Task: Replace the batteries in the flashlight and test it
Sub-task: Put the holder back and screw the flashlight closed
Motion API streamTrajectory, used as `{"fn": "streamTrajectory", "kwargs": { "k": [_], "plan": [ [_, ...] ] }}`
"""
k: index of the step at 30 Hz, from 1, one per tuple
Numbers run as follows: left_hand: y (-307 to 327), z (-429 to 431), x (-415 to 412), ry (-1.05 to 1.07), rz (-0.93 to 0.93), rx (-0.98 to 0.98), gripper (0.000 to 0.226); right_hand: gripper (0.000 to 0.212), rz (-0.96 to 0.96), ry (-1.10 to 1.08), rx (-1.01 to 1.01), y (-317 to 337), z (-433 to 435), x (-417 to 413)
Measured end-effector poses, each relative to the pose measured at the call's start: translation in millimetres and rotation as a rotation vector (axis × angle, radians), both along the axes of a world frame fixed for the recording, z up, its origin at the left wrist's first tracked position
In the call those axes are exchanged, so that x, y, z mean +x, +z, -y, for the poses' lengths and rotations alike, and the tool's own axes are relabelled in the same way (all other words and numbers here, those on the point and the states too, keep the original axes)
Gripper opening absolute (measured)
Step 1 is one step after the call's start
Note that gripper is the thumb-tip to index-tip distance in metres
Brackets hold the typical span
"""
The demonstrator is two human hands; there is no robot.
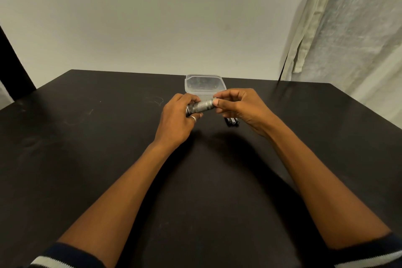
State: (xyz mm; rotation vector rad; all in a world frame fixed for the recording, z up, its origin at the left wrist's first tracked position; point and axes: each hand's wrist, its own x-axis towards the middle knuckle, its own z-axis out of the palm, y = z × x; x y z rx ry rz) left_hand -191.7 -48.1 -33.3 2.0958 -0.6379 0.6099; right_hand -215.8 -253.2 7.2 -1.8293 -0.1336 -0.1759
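Observation:
A short grey metal flashlight (201,106) with a knurled body is held level above the black table (87,137), between both hands. My left hand (176,119) wraps its left end, a ring on one finger. My right hand (237,109) pinches the right end with fingertips and thumb. Several dark batteries (232,121) lie on the table just under my right hand, partly hidden by it.
A clear plastic container (204,84) sits on the table right behind the hands, near the far edge. A pale wall stands behind the table, and a light curtain (348,28) hangs at the right.

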Motion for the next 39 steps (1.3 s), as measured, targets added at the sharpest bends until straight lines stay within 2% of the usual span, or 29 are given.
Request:
{"fn": "streamTrajectory", "kwargs": {
  "k": [4, 8, 14, 17, 25, 28, 31, 35, 39],
  "plan": [
    [0, 1, 1, 0.002, -0.003, 0.002, 0.035, 0.02, 0.022, -0.039, -0.063, 0, -3, -1],
    [-1, 1, 2, -0.002, -0.003, 0.008, 0.035, 0.025, 0.028, -0.077, -0.113, 0, -7, -1],
    [1, -1, 1, 0.012, 0.016, 0.004, 0.034, 0.021, -0.052, 0.027, -0.052, 3, 0, -4],
    [0, 0, 2, 0.008, 0.016, 0.01, 0.033, 0.021, -0.061, 0.021, -0.083, 1, 1, -3],
    [-2, 0, 4, -0.017, 0.021, 0.003, 0.034, 0.053, -0.051, -0.126, -0.216, -3, -6, 1],
    [-2, 0, 4, -0.029, 0.029, -0.003, 0.033, 0.057, -0.04, -0.175, -0.25, -3, -7, 2],
    [-2, 0, 4, -0.028, 0.03, 0.005, 0.033, 0.046, 0.005, -0.215, -0.245, -5, -9, 3],
    [-2, 0, 4, -0.026, 0.026, 0.019, 0.034, 0.023, 0.076, -0.147, -0.135, -4, -11, 1],
    [-2, 1, 4, -0.016, 0.031, 0.029, 0.035, 0.018, 0.085, -0.084, -0.062, 0, -10, -2]
  ]
}}
